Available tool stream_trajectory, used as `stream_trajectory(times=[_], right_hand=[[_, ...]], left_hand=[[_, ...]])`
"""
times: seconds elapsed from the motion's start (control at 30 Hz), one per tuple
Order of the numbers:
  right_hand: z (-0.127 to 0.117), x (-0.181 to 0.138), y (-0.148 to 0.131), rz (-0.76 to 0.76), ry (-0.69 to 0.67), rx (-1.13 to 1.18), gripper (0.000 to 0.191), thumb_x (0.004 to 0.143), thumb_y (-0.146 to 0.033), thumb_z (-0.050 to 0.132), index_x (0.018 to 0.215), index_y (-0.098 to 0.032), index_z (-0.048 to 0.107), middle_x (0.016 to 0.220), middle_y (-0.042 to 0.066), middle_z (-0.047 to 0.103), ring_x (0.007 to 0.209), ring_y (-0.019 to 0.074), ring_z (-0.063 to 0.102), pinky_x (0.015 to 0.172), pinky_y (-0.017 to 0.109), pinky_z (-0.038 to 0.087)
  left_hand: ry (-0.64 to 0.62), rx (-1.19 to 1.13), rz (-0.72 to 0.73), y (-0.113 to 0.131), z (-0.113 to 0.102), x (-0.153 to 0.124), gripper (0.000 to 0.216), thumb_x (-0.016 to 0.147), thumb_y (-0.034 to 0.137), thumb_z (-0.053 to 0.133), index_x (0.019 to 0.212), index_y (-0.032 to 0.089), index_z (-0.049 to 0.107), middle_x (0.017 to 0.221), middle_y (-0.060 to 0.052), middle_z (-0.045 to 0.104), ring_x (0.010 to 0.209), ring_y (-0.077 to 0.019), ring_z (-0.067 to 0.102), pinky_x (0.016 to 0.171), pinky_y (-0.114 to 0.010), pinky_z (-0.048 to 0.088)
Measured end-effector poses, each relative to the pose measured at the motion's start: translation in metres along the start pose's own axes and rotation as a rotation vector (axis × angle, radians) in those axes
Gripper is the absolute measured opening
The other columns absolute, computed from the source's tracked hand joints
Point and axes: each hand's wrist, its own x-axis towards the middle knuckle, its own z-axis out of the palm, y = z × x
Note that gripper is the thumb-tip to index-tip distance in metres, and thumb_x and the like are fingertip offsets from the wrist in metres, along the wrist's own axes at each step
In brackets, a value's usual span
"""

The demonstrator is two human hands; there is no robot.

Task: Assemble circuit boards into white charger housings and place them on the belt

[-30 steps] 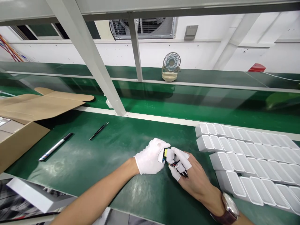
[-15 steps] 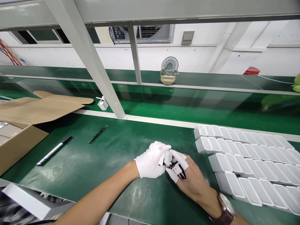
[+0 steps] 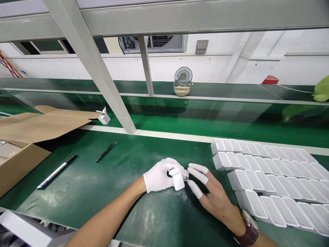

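My left hand, in a white glove, is closed around a small white plastic part. A flat white piece with rounded corners hangs down in front of that glove, and a grey-white edge shows at the fingertips. The part's exact kind cannot be made out. Just to the right, my right hand has white covers on the fingers and spreads them apart with nothing visible between them. Its fingertips are very close to the part; whether they touch it is unclear.
Several rows of white boxes stand on the green table at the right. Tweezers and a marker pen lie to the left, beside an open cardboard box. A slanting metal post rises behind; a small fan stands farther back.
My right hand has drawn slightly away and spread its fingers. The black-and-white piece with wires it pinched is out of sight. A flat white piece now shows at my left hand.
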Motion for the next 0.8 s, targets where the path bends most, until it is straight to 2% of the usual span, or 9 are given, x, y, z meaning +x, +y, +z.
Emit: stream_trajectory(times=[0.13,0.2,0.3,0.37,0.57,0.8], right_hand=[[0.002,-0.001,0.006,-0.078,-0.172,-0.081,0.058,0.095,-0.007,0.054,0.149,-0.024,0.041,0.142,0.013,0.05,0.132,0.0239,0.05,0.109,0.041,0.048],[0.002,-0.002,0.009,-0.098,-0.202,-0.113,0.059,0.095,-0.006,0.052,0.15,-0.025,0.039,0.142,0.014,0.049,0.134,0.0243,0.048,0.109,0.042,0.049],[0.002,-0.004,0.012,-0.126,-0.177,-0.132,0.058,0.094,-0.007,0.054,0.147,-0.026,0.042,0.144,0.014,0.047,0.132,0.0255,0.05,0.105,0.043,0.052],[0.002,-0.004,0.012,-0.128,-0.171,-0.13,0.054,0.094,-0.009,0.056,0.144,-0.025,0.045,0.144,0.015,0.046,0.128,0.0254,0.053,0.102,0.043,0.054],[0.003,0.001,0.006,-0.077,-0.171,-0.118,0.042,0.095,-0.011,0.055,0.135,-0.024,0.053,0.138,0.014,0.051,0.121,0.0229,0.058,0.098,0.04,0.057],[0.001,0.0,0.006,-0.068,-0.23,-0.167,0.044,0.095,-0.011,0.054,0.137,-0.023,0.053,0.133,0.016,0.054,0.123,0.0258,0.057,0.1,0.043,0.056]], left_hand=[[0.075,0.032,-0.085,-0.002,-0.004,-0.001,0.048,0.072,0.038,0.083,0.115,0.023,0.069,0.113,-0.009,0.068,0.104,-0.026,0.065,0.093,-0.041,0.054],[0.091,0.037,-0.147,0.001,-0.009,-0.001,0.056,0.068,0.036,0.084,0.118,0.02,0.066,0.118,-0.011,0.065,0.105,-0.0271,0.065,0.094,-0.043,0.054],[0.069,-0.027,-0.196,0.009,-0.016,0.0,0.028,0.08,0.032,0.073,0.104,0.018,0.069,0.117,-0.011,0.066,0.107,-0.0256,0.064,0.096,-0.041,0.051],[0.05,-0.147,-0.208,0.012,-0.018,0.002,0.019,0.086,0.03,0.064,0.099,0.017,0.07,0.114,-0.011,0.066,0.105,-0.0242,0.065,0.094,-0.039,0.051],[0.005,-0.435,-0.345,0.007,-0.018,0.006,0.035,0.084,0.032,0.07,0.115,0.016,0.068,0.119,-0.012,0.064,0.104,-0.0248,0.064,0.089,-0.038,0.052],[-0.038,-0.52,-0.383,0.002,-0.018,0.008,0.037,0.082,0.024,0.073,0.118,0.018,0.067,0.123,-0.011,0.062,0.107,-0.025,0.062,0.09,-0.037,0.05]])
